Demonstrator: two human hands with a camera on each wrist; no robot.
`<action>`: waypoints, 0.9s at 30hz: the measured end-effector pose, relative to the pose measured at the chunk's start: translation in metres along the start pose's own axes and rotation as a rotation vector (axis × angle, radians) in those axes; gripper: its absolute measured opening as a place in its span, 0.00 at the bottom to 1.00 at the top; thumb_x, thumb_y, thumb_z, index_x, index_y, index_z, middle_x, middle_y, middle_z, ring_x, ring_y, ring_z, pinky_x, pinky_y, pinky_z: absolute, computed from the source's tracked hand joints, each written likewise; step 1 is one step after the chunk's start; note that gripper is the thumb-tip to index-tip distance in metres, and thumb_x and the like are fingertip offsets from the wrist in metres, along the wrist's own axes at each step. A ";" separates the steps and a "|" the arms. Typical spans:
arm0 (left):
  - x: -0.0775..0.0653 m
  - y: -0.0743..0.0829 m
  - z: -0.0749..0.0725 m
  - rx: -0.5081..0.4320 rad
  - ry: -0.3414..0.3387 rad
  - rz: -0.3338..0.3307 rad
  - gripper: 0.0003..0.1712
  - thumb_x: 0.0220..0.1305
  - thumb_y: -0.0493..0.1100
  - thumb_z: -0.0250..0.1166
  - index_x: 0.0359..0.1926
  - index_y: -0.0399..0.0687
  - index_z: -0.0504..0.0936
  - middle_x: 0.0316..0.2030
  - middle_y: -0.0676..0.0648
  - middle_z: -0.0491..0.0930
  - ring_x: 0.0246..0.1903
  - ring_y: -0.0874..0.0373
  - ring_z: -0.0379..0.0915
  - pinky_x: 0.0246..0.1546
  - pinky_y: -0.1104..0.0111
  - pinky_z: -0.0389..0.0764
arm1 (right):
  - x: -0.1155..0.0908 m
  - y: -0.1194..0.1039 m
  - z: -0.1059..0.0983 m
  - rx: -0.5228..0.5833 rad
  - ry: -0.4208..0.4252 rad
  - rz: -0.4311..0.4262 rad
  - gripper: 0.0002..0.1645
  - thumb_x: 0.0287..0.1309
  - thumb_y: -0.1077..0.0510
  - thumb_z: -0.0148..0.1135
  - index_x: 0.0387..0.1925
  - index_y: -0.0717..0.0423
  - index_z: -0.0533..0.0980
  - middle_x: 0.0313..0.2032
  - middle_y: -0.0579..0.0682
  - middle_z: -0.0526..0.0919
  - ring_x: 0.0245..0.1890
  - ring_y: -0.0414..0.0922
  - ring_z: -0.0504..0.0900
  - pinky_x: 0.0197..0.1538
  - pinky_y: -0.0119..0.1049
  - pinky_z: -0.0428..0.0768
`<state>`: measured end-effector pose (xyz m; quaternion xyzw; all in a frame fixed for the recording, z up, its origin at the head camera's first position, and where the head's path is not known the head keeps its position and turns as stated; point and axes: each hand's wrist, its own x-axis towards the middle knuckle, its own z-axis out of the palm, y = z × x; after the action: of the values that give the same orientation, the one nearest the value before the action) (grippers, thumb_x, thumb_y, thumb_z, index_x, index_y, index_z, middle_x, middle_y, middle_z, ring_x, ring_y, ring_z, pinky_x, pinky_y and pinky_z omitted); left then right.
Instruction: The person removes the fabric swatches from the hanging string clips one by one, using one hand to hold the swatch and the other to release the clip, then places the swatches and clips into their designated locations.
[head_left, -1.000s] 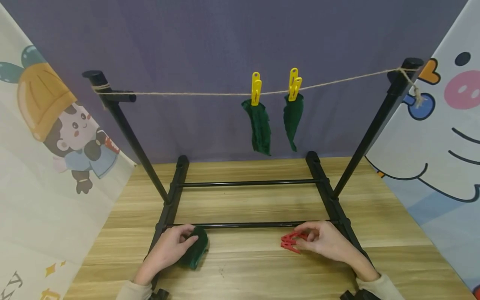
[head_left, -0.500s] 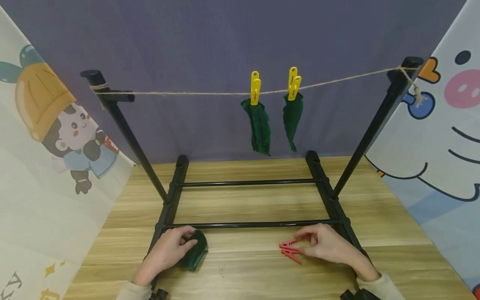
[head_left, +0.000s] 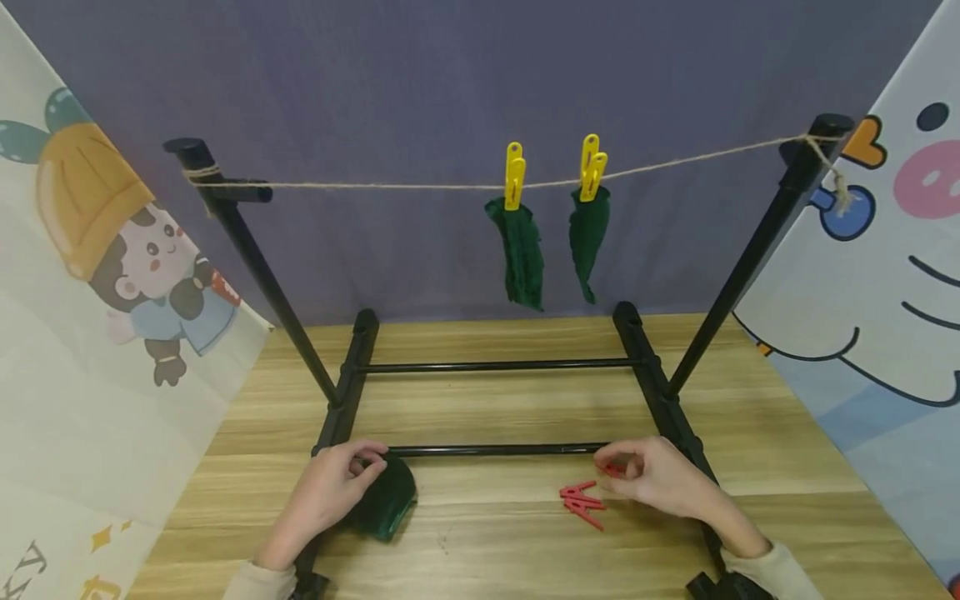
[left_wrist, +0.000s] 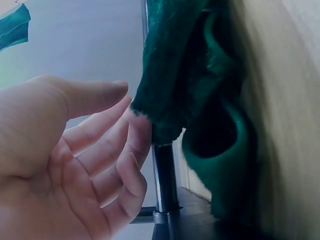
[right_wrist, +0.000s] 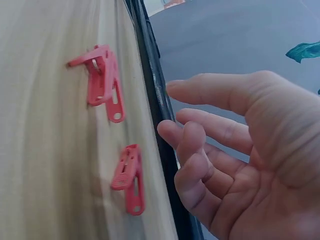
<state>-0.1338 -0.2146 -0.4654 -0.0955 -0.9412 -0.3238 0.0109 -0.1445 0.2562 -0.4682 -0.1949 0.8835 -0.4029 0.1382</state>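
My left hand (head_left: 337, 483) is at the upper left edge of a folded dark green cloth (head_left: 386, 500) on the table. In the left wrist view the thumb and index finger stand apart beside the edge of the cloth (left_wrist: 175, 75); whether a fingertip touches it I cannot tell. My right hand (head_left: 656, 479) hovers over red clothespins, holding nothing. Two red clothespins (head_left: 582, 503) lie together left of its fingers. A third red clothespin (right_wrist: 131, 180) lies apart on the table, mostly hidden behind the fingers in the head view.
A black frame (head_left: 487, 450) stands on the wooden table, with a string (head_left: 375, 187) tied between its uprights. Two green cloth pieces hang there from a left yellow clothespin (head_left: 514, 177) and a right yellow clothespin (head_left: 592, 171). A blue-grey curtain (head_left: 375, 83) is behind.
My right hand has let go of the red clothespins and drawn slightly up and right; they have spread onto the table. My left hand has shifted slightly up and left from the green cloth.
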 end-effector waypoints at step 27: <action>0.023 0.026 -0.023 -0.084 0.045 0.086 0.10 0.65 0.49 0.64 0.48 0.61 0.82 0.43 0.59 0.81 0.34 0.65 0.77 0.29 0.68 0.78 | 0.019 -0.050 -0.048 -0.134 0.238 -0.165 0.09 0.57 0.45 0.67 0.40 0.34 0.80 0.15 0.38 0.75 0.12 0.37 0.68 0.15 0.31 0.66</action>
<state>-0.1525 -0.2047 -0.4292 -0.1287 -0.9213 -0.3645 0.0421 -0.1688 0.2493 -0.4009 -0.2265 0.8996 -0.3731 -0.0143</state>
